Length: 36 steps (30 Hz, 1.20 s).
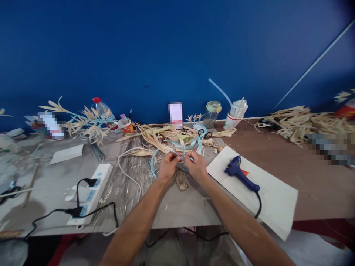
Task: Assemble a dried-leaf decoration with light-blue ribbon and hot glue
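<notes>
My left hand and my right hand meet above the middle of the table, fingertips pinched. Between them runs a light blue strip, like ribbon or tape, and each hand grips part of it; what it wraps is too small to make out. More pale blue strip trails down beside my left hand. Dried corn husks lie heaped just beyond my fingers. Scissors with black handles rest among the husks, past my right hand. Beneath my hands is a brownish scrap.
On the right, a blue glue gun lies on a white board. A power strip with black cords sits at left, beside thin wires. Against the blue wall stand a phone, a jar, a cup and a bottle.
</notes>
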Each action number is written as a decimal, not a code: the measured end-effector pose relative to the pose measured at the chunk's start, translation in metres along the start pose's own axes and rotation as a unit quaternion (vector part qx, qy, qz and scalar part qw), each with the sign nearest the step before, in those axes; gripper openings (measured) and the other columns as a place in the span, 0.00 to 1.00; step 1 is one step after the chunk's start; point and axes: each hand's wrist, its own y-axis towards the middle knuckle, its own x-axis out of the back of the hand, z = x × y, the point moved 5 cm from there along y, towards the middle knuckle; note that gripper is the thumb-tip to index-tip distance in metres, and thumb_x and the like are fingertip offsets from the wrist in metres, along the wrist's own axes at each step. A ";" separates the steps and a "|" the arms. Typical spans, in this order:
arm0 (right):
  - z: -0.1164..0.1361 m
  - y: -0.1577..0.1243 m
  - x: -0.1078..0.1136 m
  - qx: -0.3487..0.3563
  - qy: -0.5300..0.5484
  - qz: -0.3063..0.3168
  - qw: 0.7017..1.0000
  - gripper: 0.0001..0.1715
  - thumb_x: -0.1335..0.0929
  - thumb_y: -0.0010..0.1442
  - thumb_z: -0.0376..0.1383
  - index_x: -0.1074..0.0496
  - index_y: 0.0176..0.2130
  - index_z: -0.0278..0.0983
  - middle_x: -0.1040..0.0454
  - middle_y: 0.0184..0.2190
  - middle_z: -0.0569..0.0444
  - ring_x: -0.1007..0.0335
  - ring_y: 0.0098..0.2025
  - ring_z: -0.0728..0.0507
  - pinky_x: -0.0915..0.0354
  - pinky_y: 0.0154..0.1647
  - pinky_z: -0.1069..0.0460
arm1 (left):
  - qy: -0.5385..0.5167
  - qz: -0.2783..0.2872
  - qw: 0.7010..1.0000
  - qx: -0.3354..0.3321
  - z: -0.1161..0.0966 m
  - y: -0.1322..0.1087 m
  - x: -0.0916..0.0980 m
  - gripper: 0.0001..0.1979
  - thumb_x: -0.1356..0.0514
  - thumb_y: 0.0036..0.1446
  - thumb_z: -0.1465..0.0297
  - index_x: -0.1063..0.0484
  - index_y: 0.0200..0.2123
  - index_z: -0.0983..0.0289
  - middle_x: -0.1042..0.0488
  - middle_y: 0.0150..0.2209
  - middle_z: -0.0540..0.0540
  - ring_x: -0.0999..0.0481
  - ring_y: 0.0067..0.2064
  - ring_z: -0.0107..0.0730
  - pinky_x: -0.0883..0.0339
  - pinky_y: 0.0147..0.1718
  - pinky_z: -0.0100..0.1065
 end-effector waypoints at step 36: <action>0.010 -0.008 -0.011 0.013 0.007 0.031 0.999 0.09 0.38 0.52 0.36 0.35 0.22 0.38 0.34 0.19 0.57 0.40 0.24 0.47 0.44 0.26 0.53 | -0.232 0.042 0.968 0.086 0.006 0.002 -0.007 0.14 0.29 0.35 0.73 0.32 0.24 0.64 0.27 0.25 0.47 0.28 0.29 0.23 0.36 0.34 0.27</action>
